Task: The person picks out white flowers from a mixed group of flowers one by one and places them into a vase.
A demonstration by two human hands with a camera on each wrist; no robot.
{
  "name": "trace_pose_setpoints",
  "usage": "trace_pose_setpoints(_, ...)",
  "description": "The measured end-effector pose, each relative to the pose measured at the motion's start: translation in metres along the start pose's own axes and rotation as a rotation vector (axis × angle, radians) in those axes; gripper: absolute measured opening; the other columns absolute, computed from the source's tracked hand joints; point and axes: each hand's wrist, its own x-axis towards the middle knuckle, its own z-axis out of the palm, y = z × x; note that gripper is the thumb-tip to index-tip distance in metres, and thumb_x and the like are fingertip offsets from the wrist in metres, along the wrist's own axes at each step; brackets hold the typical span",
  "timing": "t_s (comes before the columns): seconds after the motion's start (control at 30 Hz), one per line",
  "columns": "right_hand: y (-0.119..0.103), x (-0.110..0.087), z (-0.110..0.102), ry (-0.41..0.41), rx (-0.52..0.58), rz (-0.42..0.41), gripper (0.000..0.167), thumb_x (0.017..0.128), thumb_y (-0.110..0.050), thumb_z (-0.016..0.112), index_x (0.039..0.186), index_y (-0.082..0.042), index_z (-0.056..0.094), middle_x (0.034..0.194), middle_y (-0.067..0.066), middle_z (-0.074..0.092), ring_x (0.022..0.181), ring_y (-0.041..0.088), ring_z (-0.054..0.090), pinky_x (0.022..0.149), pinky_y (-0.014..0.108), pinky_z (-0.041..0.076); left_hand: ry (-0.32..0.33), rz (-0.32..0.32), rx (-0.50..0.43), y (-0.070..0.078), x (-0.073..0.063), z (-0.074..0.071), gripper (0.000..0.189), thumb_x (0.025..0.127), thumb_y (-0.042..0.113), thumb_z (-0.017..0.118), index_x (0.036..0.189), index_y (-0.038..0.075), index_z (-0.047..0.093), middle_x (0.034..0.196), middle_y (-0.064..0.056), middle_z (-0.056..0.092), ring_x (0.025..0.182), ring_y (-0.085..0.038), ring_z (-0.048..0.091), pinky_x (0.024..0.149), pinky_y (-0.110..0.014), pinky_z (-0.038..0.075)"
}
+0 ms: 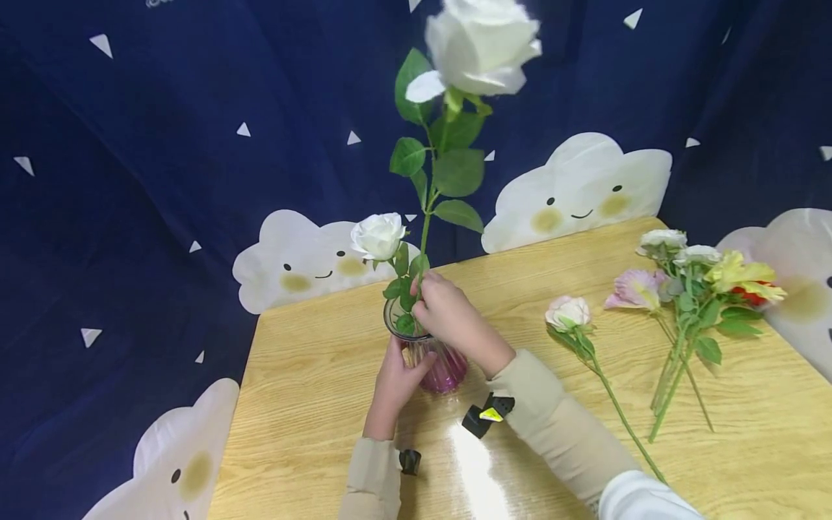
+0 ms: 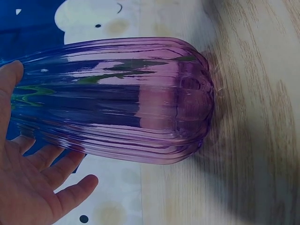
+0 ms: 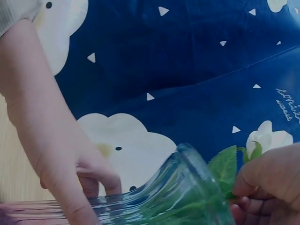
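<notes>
A ribbed glass vase [image 1: 445, 372], tinted purple toward its base, stands on the table. My left hand [image 1: 393, 383] holds it below the rim, with thumb and fingers on opposite sides of the glass [image 2: 154, 103] in the left wrist view. Just over the mouth, my right hand [image 1: 458, 314] pinches the green stem of a tall white rose [image 1: 484, 50], whose bloom rises high above. A shorter white rose [image 1: 379, 236] leans out of the vase to the left. Green leaves [image 3: 224, 166] stand between the rim and my right fingers in the right wrist view.
On the right of the wooden table [image 1: 312, 375] lies a single pale pink rose [image 1: 568, 313]. Beyond it is a loose bunch with a lilac flower [image 1: 635, 290], a yellow flower [image 1: 741, 276] and white blooms. A dark blue cloth [image 1: 162, 166] with clouds hangs behind.
</notes>
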Motion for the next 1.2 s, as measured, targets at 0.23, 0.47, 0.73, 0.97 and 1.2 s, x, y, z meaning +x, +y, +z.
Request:
trace_pose_setpoints(0.23,0.002,-0.001,0.006,-0.009,-0.109,-0.042,0.004,0.077,0.000,0.054,0.077,-0.004,0.054,0.073,0.005,0.052,0.068,0.018,0.054,0.060,0.033,0.048,-0.013,0.026,-0.014,-0.001,0.000,0.001,0.076,0.079,0.034,0.065,0.140,0.022,0.020,0.134,-0.004,0.039,0.122,-0.023,0.037,0.100,-0.043,0.031)
trace_pose_setpoints(0.47,0.003,-0.002,0.006,0.017,-0.117,-0.053,0.006,0.081,-0.009,0.057,0.081,-0.004,0.059,0.077,0.005,0.056,0.072,0.021,0.055,0.062,0.034,0.048,-0.018,0.007,-0.024,-0.001,0.001,0.001,0.075,0.079,0.032,0.065,0.139,0.017,0.022,0.133,-0.006,0.040,0.122,-0.022,0.037,0.101,-0.041,0.031)
trace_pose_setpoints(0.73,0.015,-0.004,-0.004,0.146,-0.123,-0.072,0.010,0.078,-0.006,0.059,0.086,0.000,0.062,0.082,0.010,0.061,0.079,0.026,0.055,0.073,0.037,0.046,-0.017,-0.040,0.012,0.002,0.000,0.001,0.075,0.080,0.038,0.064,0.139,0.015,0.023,0.133,-0.008,0.040,0.123,-0.024,0.036,0.101,-0.043,0.030)
trace_pose_setpoints(0.97,0.034,-0.009,-0.012,0.205,-0.114,-0.010,0.013,0.078,-0.004,0.059,0.089,0.002,0.062,0.085,0.013,0.062,0.081,0.028,0.058,0.073,0.039,0.048,-0.004,-0.050,0.020,0.000,0.001,0.001,0.077,0.079,0.041,0.065,0.139,0.018,0.022,0.135,-0.008,0.039,0.124,-0.024,0.036,0.102,-0.043,0.029)
trace_pose_setpoints(1.2,0.052,-0.016,-0.014,0.194,-0.091,0.059,0.015,0.075,0.004,0.053,0.089,0.003,0.060,0.084,0.013,0.060,0.080,0.027,0.056,0.072,0.038,0.047,-0.005,-0.074,0.025,0.000,0.000,0.002,0.076,0.079,0.044,0.064,0.139,0.020,0.023,0.136,-0.007,0.038,0.125,-0.024,0.034,0.102,-0.044,0.028)
